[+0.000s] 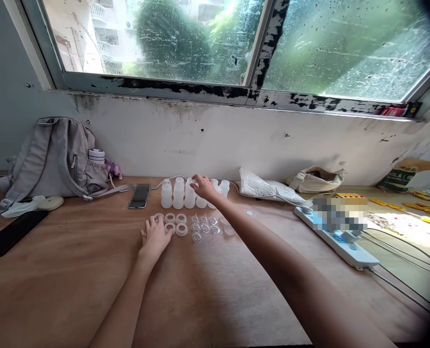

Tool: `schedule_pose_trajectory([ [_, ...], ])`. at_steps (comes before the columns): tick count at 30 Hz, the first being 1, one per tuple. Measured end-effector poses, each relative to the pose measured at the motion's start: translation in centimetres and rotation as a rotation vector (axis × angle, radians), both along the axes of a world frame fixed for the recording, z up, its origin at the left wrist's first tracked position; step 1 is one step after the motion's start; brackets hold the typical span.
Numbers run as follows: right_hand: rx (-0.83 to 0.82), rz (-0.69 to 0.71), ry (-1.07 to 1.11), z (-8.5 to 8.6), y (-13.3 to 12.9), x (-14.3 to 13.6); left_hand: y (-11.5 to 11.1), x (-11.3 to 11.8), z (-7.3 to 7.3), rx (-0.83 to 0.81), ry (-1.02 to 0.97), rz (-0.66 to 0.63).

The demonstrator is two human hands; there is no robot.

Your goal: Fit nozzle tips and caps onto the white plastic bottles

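My right hand reaches over a row of translucent white plastic bottles standing upright in pairs near the wall. Its thumb and index finger are apart beside the top of a bottle; whether they touch it, I cannot tell. With fingers spread, my left hand rests at the left edge of several whitish rings, its fingertips on or beside the nearest ones. Right of these rings lie several small clear round pieces in rows. Flat translucent discs are partly hidden by my right forearm.
A phone lies left of the bottles, near a grey backpack. A white power strip with cables lies to the right. Behind it are a white plastic package and a beige bag. A black case is far left.
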State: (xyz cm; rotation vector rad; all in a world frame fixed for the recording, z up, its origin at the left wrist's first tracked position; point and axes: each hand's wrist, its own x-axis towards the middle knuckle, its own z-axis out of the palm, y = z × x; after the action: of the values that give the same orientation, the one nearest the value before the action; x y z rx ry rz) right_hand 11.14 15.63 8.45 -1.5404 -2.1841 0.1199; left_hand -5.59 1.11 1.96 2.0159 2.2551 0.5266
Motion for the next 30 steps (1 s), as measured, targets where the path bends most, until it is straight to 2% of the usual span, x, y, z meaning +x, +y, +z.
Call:
schedule_pose_trajectory([
  [5, -0.009, 0.028, 0.002, 0.2, 0.0, 0.1, -0.5, -0.8, 0.8, -0.101, -0.050, 0.020],
  [10, 0.028, 0.048, 0.042, 0.2, -0.2, 0.3, -0.6, -1.5, 0.5, -0.171, -0.057, 0.002],
  [13, 0.091, 0.059, 0.091, 0.2, -1.1, 0.5, -0.6, -1.6, 0.5, -0.201, -0.066, -0.011],
  [16, 0.173, 0.079, 0.181, -0.2, -3.3, 1.1, -0.7, -1.4, 0.7, -0.214, -0.080, -0.037],
  [19, 0.214, 0.135, 0.353, -1.7, -6.5, 1.9, -0.8, -1.5, 1.0, -0.210, -0.095, -0.054],
  [22, 0.127, 0.179, 0.435, -4.3, -9.9, 2.8, -0.6, -1.4, 1.4, -0.167, -0.123, -0.068],
  [24, 0.076, 0.195, 0.471, -6.3, -11.7, 3.3, -0.3, -1.1, 1.9, -0.015, -0.256, -0.138],
  [27, -0.060, 0.192, 0.504, -8.7, -13.2, 3.8, 0.1, 0.1, 2.5, 0.282, -0.598, -0.313],
  [30, -0.155, 0.210, 0.500, -9.9, -13.7, 3.9, 0.2, 1.6, 2.2, 0.382, -0.797, -0.428],
])
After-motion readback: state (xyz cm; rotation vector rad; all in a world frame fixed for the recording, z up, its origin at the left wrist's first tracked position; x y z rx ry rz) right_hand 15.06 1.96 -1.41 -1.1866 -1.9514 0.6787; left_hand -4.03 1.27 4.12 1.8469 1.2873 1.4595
